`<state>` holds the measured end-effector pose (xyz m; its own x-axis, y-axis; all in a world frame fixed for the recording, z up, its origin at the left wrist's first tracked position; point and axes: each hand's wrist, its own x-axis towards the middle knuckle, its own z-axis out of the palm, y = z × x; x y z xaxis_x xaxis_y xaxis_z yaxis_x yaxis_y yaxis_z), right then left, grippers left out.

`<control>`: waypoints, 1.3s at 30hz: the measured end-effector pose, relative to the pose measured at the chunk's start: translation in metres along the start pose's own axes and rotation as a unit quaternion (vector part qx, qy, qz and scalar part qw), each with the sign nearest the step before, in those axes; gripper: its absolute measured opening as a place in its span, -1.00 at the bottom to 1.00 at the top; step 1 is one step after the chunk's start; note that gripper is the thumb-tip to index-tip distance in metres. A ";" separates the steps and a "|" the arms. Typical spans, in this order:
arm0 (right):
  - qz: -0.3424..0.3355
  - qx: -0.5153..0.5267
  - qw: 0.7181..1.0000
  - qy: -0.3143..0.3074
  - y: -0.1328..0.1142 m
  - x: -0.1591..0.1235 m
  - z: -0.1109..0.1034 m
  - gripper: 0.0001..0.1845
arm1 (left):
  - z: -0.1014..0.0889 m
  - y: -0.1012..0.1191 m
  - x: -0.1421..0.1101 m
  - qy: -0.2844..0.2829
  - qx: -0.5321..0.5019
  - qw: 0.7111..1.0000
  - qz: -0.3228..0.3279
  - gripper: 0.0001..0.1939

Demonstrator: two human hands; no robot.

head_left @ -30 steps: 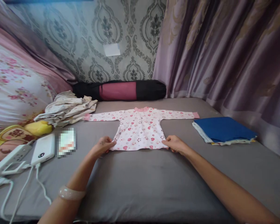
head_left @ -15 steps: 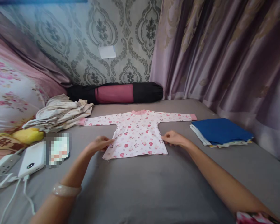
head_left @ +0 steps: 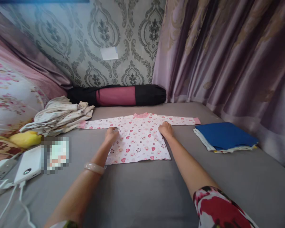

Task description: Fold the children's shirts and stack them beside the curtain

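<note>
A small white long-sleeved baby shirt (head_left: pixel 140 144) with pink hearts and pink cuffs lies spread flat on the grey bed sheet (head_left: pixel 142 193), sleeves stretched out to both sides. My left hand (head_left: pixel 111 133) rests on the shirt at its left underarm, fingers lying flat and pointing away from me. My right hand (head_left: pixel 166 129) rests the same way at the right underarm. Neither hand grips anything. A pale bangle (head_left: pixel 93 168) sits on my left wrist.
A heap of cream clothes (head_left: pixel 59 115) lies at the left, folded blue cloth (head_left: pixel 224 134) at the right. A black-and-pink roll bag (head_left: pixel 116 95) lies along the wall. Power bank (head_left: pixel 28 164), power strip (head_left: pixel 0 167) and cables sit near left. Curtain (head_left: pixel 228 57) hangs on the right.
Both hands have slid from the shirt's bottom hem corners up along its sides to the underarms. The shirt lies where it was.
</note>
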<state>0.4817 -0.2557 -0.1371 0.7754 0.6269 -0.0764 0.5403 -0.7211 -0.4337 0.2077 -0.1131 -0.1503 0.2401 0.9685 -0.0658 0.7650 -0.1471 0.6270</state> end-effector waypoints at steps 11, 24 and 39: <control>0.097 0.058 0.994 -0.009 -0.012 -0.001 0.003 -0.66 | 0.025 0.014 -0.037 0.060 0.185 0.978 0.078 -0.59; 0.096 0.066 0.993 0.013 -0.019 -0.006 0.000 -0.60 | 0.031 0.006 -0.038 0.104 0.178 0.973 0.107 -0.61; -0.046 -0.117 0.990 0.062 0.001 -0.014 0.027 -0.58 | 0.027 0.007 -0.040 0.103 0.188 0.973 0.083 -0.58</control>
<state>0.4626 -0.2578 -0.1606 0.7452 0.6629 0.0722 0.6609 -0.7199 -0.2120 0.2199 -0.1583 -0.1647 0.2846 0.9390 0.1929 0.8996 -0.3311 0.2848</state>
